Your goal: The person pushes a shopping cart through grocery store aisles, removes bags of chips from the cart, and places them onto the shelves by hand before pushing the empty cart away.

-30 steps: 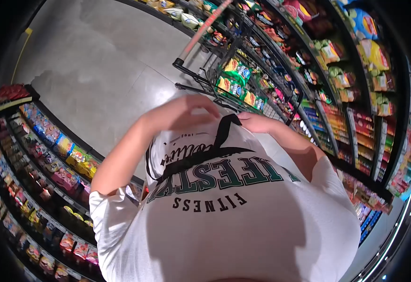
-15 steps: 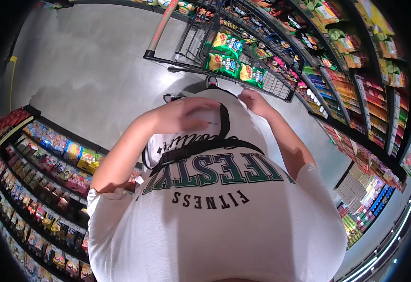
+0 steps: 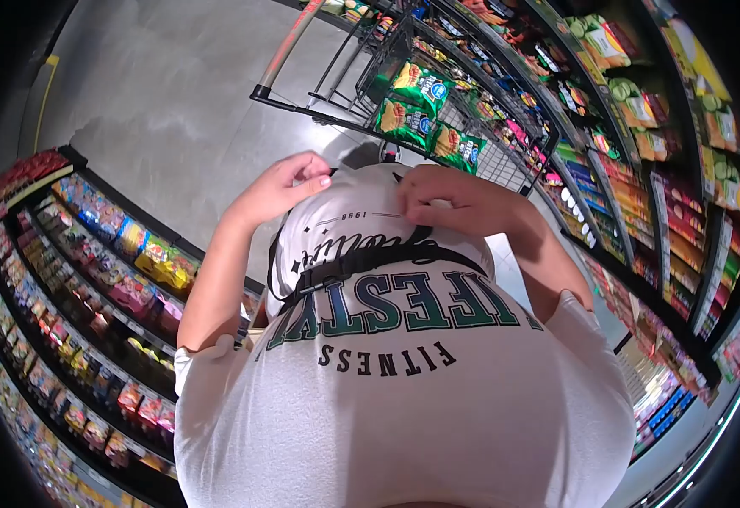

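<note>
My left hand (image 3: 287, 184) is closed with its fingers curled, at the upper left of the white shirt (image 3: 404, 440); a small dark bit shows by its fingertips, and I cannot make out what it grips. Over the upper right of the belly, my right hand (image 3: 446, 199) is closed, fingers bent, on a loose black strap (image 3: 421, 235) partly hidden beneath it. A black belt (image 3: 378, 256) with a buckle (image 3: 323, 275) runs across the shirt's printed front.
Beyond my hands stands a shopping cart (image 3: 302, 108) holding green chip bags (image 3: 408, 120). Snack shelves (image 3: 124, 292) curve along the left, and more packed shelves (image 3: 632, 152) line the right. Grey floor (image 3: 175, 93) shows at the upper left.
My left hand has moved left, away from the strap, and its fingers have curled. My right hand has come inward over the belly and the strap. The view has shifted slightly against the cart.
</note>
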`<action>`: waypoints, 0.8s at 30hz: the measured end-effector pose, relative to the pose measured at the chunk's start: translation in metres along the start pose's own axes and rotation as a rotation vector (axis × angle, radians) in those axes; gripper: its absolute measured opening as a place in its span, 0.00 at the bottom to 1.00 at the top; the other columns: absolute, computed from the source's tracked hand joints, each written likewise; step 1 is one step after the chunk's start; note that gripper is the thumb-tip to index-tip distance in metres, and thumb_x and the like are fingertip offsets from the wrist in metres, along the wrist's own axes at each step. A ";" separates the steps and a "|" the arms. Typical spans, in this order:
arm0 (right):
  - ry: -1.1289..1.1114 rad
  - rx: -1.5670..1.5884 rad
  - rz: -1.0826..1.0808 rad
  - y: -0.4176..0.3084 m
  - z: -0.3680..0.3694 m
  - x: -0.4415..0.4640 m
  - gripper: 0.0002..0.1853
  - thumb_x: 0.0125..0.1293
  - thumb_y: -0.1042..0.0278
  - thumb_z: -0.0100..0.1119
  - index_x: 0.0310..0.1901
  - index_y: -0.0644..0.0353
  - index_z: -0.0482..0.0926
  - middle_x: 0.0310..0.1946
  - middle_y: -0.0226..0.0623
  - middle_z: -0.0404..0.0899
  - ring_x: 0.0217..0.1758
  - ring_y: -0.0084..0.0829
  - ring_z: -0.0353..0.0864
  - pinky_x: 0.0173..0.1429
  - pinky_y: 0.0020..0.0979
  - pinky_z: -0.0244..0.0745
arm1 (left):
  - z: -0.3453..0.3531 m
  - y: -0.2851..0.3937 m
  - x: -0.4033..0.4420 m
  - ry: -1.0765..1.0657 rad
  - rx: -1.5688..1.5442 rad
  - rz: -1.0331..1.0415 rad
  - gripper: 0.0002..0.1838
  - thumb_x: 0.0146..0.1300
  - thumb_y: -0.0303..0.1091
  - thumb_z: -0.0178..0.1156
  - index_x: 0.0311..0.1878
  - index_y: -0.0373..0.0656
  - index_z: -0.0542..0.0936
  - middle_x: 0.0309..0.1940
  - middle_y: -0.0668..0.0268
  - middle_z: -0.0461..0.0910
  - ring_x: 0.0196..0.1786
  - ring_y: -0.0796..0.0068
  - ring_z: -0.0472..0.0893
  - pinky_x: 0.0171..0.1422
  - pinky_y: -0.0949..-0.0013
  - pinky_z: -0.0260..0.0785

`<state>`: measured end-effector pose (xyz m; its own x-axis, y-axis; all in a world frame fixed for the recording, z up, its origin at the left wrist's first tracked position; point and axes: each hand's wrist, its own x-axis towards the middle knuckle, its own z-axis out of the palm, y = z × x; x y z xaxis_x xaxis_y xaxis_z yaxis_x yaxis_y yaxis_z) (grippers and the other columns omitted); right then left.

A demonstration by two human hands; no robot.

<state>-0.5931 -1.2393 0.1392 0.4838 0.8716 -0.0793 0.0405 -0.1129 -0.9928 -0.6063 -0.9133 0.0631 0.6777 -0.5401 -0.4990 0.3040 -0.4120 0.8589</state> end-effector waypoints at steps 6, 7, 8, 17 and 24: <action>-0.376 0.153 0.369 -0.004 -0.055 -0.038 0.13 0.75 0.61 0.59 0.43 0.64 0.83 0.35 0.31 0.83 0.39 0.22 0.80 0.46 0.27 0.74 | 0.030 -0.095 -0.015 0.279 -0.032 -0.229 0.13 0.73 0.43 0.62 0.43 0.41 0.78 0.31 0.75 0.76 0.36 0.82 0.71 0.44 0.73 0.67; -0.427 0.201 0.447 -0.002 -0.060 -0.037 0.11 0.75 0.64 0.59 0.42 0.65 0.82 0.34 0.31 0.82 0.39 0.22 0.80 0.46 0.27 0.74 | 0.039 -0.114 -0.018 0.377 -0.110 -0.199 0.13 0.73 0.42 0.61 0.43 0.41 0.78 0.31 0.76 0.76 0.36 0.83 0.71 0.44 0.73 0.67; -0.481 0.250 0.528 0.001 -0.065 -0.037 0.10 0.75 0.66 0.59 0.41 0.65 0.81 0.33 0.30 0.81 0.39 0.22 0.79 0.47 0.26 0.73 | 0.047 -0.128 -0.022 0.427 -0.137 -0.231 0.12 0.73 0.42 0.61 0.43 0.41 0.79 0.31 0.76 0.76 0.36 0.83 0.71 0.44 0.73 0.67; -0.601 -0.258 0.634 0.036 -0.075 0.006 0.14 0.71 0.56 0.59 0.37 0.59 0.81 0.29 0.30 0.80 0.33 0.24 0.78 0.39 0.29 0.74 | 0.096 -0.194 -0.052 0.630 -0.365 -0.439 0.09 0.75 0.37 0.57 0.47 0.42 0.80 0.33 0.74 0.78 0.35 0.83 0.73 0.44 0.74 0.68; -0.503 -0.081 0.374 0.017 -0.047 0.077 0.09 0.64 0.65 0.69 0.39 0.60 0.79 0.31 0.26 0.77 0.37 0.21 0.75 0.45 0.27 0.72 | 0.098 -0.331 -0.098 0.715 -0.403 -0.541 0.10 0.71 0.35 0.57 0.48 0.41 0.82 0.34 0.69 0.82 0.35 0.78 0.78 0.44 0.71 0.71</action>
<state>-0.5137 -1.1963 0.1207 0.0088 0.8816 -0.4718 0.0242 -0.4719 -0.8813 -0.8390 -0.7955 -0.1832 0.5851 0.2738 -0.7633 0.8083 -0.1204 0.5764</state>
